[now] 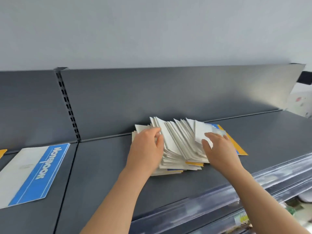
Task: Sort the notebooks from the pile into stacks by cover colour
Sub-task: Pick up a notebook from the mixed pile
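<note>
blue cover (36,173) reads "notebook"; left hand (146,150) seemingly grips pile (181,142).

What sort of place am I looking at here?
Most likely a shop, perhaps its stationery aisle: a dark grey metal shelf with a slotted upright strip, a clear plastic price-label rail along its front edge, and a fanned pile of white-backed notebooks.
</note>
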Demonstrator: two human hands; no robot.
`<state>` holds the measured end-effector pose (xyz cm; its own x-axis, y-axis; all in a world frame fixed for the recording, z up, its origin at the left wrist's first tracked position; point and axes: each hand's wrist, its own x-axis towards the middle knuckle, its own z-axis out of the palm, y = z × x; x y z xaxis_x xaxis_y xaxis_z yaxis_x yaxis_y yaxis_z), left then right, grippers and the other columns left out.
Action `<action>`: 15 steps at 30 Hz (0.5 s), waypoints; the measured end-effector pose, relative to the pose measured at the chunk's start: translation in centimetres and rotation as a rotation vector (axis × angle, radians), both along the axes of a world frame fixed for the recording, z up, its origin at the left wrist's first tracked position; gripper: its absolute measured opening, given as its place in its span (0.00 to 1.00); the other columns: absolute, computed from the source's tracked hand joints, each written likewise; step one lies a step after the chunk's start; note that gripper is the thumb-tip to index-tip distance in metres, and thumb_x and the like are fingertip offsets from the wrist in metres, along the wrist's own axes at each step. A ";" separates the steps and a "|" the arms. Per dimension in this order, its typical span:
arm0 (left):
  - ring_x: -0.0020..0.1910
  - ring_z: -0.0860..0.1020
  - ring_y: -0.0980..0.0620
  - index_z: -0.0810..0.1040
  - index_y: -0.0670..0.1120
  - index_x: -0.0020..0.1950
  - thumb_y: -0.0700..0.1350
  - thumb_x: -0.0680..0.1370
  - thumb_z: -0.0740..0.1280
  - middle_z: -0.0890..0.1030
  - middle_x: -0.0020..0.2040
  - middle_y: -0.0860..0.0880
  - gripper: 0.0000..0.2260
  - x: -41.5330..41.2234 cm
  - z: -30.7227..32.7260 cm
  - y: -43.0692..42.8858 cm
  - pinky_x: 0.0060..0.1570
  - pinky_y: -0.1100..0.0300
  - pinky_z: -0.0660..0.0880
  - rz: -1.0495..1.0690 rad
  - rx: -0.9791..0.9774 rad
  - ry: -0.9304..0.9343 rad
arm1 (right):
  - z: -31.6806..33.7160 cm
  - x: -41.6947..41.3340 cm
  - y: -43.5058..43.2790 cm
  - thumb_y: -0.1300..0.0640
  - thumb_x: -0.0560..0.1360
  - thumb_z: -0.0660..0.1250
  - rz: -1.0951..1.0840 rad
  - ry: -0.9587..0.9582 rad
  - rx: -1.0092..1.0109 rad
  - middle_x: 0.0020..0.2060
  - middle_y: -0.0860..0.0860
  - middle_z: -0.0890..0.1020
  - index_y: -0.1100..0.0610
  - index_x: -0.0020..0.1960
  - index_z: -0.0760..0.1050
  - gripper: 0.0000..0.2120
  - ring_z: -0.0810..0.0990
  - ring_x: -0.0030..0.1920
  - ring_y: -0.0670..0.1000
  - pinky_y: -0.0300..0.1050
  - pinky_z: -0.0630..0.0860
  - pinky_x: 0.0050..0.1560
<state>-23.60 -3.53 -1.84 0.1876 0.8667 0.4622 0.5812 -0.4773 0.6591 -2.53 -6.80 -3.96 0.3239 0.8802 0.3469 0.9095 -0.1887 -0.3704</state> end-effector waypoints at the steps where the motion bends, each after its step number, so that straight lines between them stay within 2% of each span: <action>1: 0.41 0.75 0.48 0.73 0.47 0.42 0.42 0.79 0.60 0.81 0.44 0.42 0.06 2.0 0.0 0.5 0.47 0.48 0.75 -0.019 -0.016 0.006 | -0.3 2.0 0.0 0.55 0.80 0.55 -0.034 0.011 -0.067 0.60 0.53 0.79 0.60 0.62 0.74 0.16 0.72 0.62 0.56 0.47 0.58 0.69; 2: 0.38 0.74 0.47 0.70 0.46 0.41 0.41 0.79 0.59 0.81 0.42 0.40 0.07 3.9 -0.1 1.0 0.45 0.47 0.75 -0.033 -0.029 0.018 | -0.7 3.8 0.0 0.54 0.80 0.52 -0.054 0.019 -0.145 0.55 0.52 0.80 0.57 0.58 0.76 0.16 0.73 0.59 0.57 0.48 0.61 0.66; 3: 0.36 0.74 0.46 0.68 0.45 0.40 0.41 0.78 0.59 0.80 0.40 0.39 0.07 5.7 -0.3 1.6 0.43 0.46 0.75 -0.042 -0.047 0.037 | -1.3 5.3 0.1 0.52 0.79 0.48 -0.047 0.013 -0.220 0.46 0.50 0.80 0.54 0.48 0.76 0.18 0.74 0.52 0.58 0.49 0.65 0.63; 4: 0.35 0.73 0.45 0.67 0.46 0.39 0.41 0.78 0.58 0.78 0.38 0.39 0.07 7.3 -0.5 2.1 0.40 0.47 0.74 -0.048 -0.071 0.059 | -1.8 6.5 0.3 0.53 0.78 0.45 -0.043 0.026 -0.265 0.36 0.48 0.76 0.52 0.38 0.71 0.18 0.72 0.45 0.58 0.48 0.67 0.55; 5: 0.33 0.71 0.45 0.66 0.46 0.39 0.40 0.78 0.58 0.75 0.34 0.40 0.08 8.6 -0.7 2.6 0.37 0.48 0.72 -0.052 -0.101 0.075 | -2.4 7.5 0.5 0.54 0.77 0.46 -0.040 0.072 -0.272 0.30 0.49 0.70 0.54 0.33 0.63 0.16 0.69 0.41 0.57 0.46 0.66 0.45; 6: 0.32 0.68 0.46 0.65 0.46 0.38 0.41 0.78 0.58 0.71 0.32 0.43 0.09 9.8 -0.9 3.0 0.35 0.52 0.68 -0.053 -0.132 0.091 | -2.7 8.1 0.6 0.55 0.78 0.50 -0.030 0.119 -0.256 0.29 0.50 0.67 0.55 0.32 0.60 0.15 0.68 0.39 0.57 0.46 0.64 0.39; 7: 0.32 0.65 0.48 0.64 0.46 0.36 0.41 0.78 0.58 0.68 0.31 0.46 0.11 10.8 -1.1 3.4 0.35 0.56 0.65 -0.046 -0.157 0.107 | -3.1 8.5 0.9 0.55 0.78 0.52 0.000 0.154 -0.228 0.28 0.51 0.67 0.56 0.33 0.60 0.15 0.67 0.38 0.57 0.46 0.63 0.37; 9: 0.29 0.62 0.50 0.60 0.45 0.33 0.44 0.78 0.61 0.63 0.29 0.49 0.16 12.2 -1.3 4.2 0.31 0.57 0.60 -0.017 -0.218 0.141 | -3.3 8.6 1.3 0.54 0.79 0.54 0.121 0.186 -0.184 0.30 0.51 0.68 0.57 0.36 0.62 0.14 0.66 0.38 0.56 0.44 0.65 0.40; 11: 0.27 0.62 0.51 0.59 0.45 0.31 0.45 0.76 0.64 0.63 0.28 0.50 0.18 13.0 -1.5 5.0 0.28 0.58 0.58 0.033 -0.284 0.152 | -2.9 8.4 1.4 0.54 0.79 0.55 0.218 0.210 -0.188 0.32 0.50 0.70 0.57 0.38 0.64 0.12 0.68 0.39 0.55 0.39 0.64 0.40; 13: 0.28 0.65 0.51 0.64 0.44 0.33 0.43 0.74 0.66 0.66 0.29 0.50 0.14 13.3 -1.6 5.6 0.26 0.59 0.59 0.092 -0.344 0.163 | -2.7 8.9 1.7 0.54 0.80 0.55 0.277 0.248 -0.183 0.38 0.50 0.76 0.56 0.43 0.71 0.10 0.72 0.44 0.56 0.39 0.68 0.42; 15: 0.30 0.69 0.50 0.69 0.42 0.37 0.40 0.75 0.64 0.71 0.31 0.49 0.07 13.4 -1.7 5.9 0.26 0.60 0.61 0.141 -0.368 0.151 | -2.4 10.0 2.0 0.55 0.79 0.56 0.246 0.293 -0.181 0.47 0.53 0.80 0.58 0.53 0.75 0.11 0.75 0.48 0.57 0.44 0.71 0.45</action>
<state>-10.22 2.35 -3.52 0.0968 0.9910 0.0929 0.7271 -0.1342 0.6733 7.43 -4.78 -6.35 0.1587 0.9818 0.1040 0.7967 -0.0652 -0.6008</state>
